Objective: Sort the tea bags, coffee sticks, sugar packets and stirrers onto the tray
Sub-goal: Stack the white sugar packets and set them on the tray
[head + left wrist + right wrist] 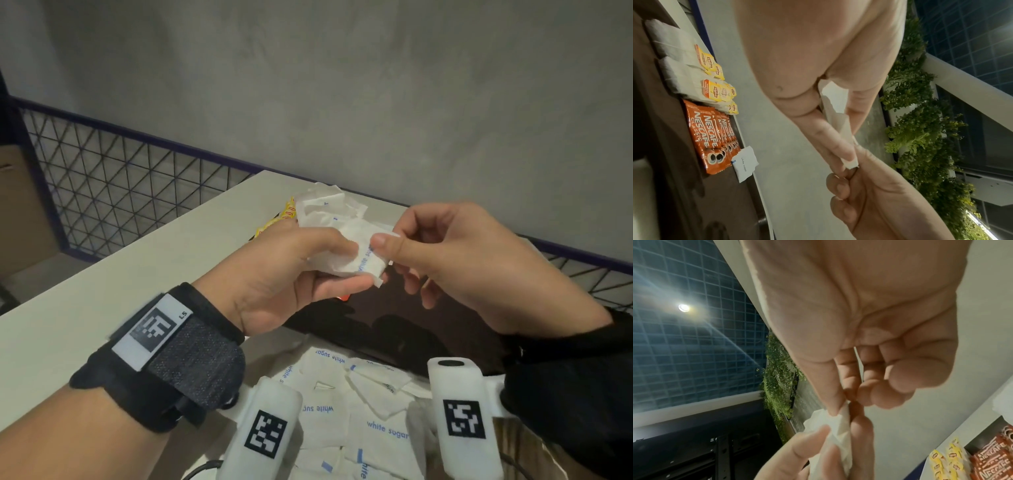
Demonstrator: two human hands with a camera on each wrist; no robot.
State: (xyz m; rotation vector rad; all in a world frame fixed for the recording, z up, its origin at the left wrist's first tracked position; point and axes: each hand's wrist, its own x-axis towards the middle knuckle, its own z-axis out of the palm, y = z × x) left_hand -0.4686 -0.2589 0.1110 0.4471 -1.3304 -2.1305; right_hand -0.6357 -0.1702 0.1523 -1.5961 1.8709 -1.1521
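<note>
Mid-task, sugar stage. Left hand (291, 270) clamped on a bunch of sugar packets (346, 246), thumb and fingers around it, held up over the tray (428, 329). Right hand (455, 253) pinching the corner of one packet in that bunch between thumb and forefinger, other fingers loosely curled. Hands close together, joined through the bunch; looks like peeling one packet off to place it.

Done so far, per left wrist view: tea bags (694, 71) laid in rows on the tray, coffee sticks (713, 138) stacked beside them, one sugar packet (745, 164) down just past the coffee.

Left: loose sugar pile (346, 411) on the table (102, 274) near the body, plus the bunch in hand. Stirrers not seen in any view; cannot tell if placed or waiting.

Estimate: tea and coffee likely finished, sugar barely started, stirrers unknown. Roughly half way.

Risk: thin paper packets cling together, easy to pull two at once or drop some.
</note>
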